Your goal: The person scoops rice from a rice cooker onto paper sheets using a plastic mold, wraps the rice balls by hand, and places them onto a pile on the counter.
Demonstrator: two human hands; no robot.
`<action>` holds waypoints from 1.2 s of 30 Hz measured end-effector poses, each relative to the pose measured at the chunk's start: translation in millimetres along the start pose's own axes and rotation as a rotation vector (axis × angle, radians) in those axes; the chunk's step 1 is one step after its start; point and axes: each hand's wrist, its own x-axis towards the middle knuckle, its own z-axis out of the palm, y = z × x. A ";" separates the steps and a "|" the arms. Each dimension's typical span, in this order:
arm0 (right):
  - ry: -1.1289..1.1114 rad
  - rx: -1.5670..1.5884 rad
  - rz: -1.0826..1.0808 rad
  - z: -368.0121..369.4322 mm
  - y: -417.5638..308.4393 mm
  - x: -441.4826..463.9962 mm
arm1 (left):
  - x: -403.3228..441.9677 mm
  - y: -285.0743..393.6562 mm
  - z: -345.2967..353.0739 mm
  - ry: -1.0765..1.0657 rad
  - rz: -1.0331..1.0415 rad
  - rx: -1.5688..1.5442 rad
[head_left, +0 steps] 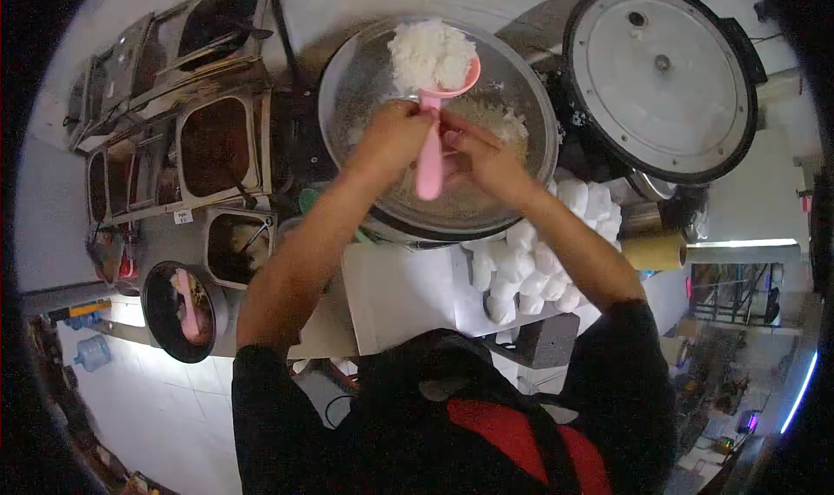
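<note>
A pink rice scoop (429, 166) bears a heap of white rice (429, 53) over a large round metal pot (343, 73). My left hand (391, 139) is closed at the scoop's neck, with its fingertips partly hidden. On the other side of the handle, my right hand (495, 166) has its fingers bent inward, close to the handle. Whatever sits between those fingers, if anything, is hidden. More rice (511, 130) lies in the pot beneath both hands.
A large round lid (665, 73) stands at the right of the pot. Several white wrapped bundles (521, 273) are piled near a white board (400, 291). Metal food containers (217, 147) line the left, above a black bowl (180, 325) with a pink utensil.
</note>
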 end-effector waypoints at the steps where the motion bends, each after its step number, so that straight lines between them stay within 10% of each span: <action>1: -0.074 0.104 0.167 -2.5 -16.9 -0.9 | 4.7 -5.4 -9.9 -0.033 -0.038 -0.065; 9: -0.884 -1.141 0.086 30.2 4.4 75.2 | 3.3 -4.4 -79.2 -0.260 -0.119 0.052; 18: -1.178 -1.315 0.104 34.6 34.7 92.5 | -29.8 -7.6 -108.1 -0.306 -0.063 0.272; 28: -1.062 -1.516 0.013 18.5 30.7 91.3 | -54.6 -1.3 -115.6 -0.270 -0.221 0.343; 36: -0.092 -1.486 -0.090 -77.6 8.5 56.3 | -76.6 -11.6 -104.6 -0.241 -0.139 0.420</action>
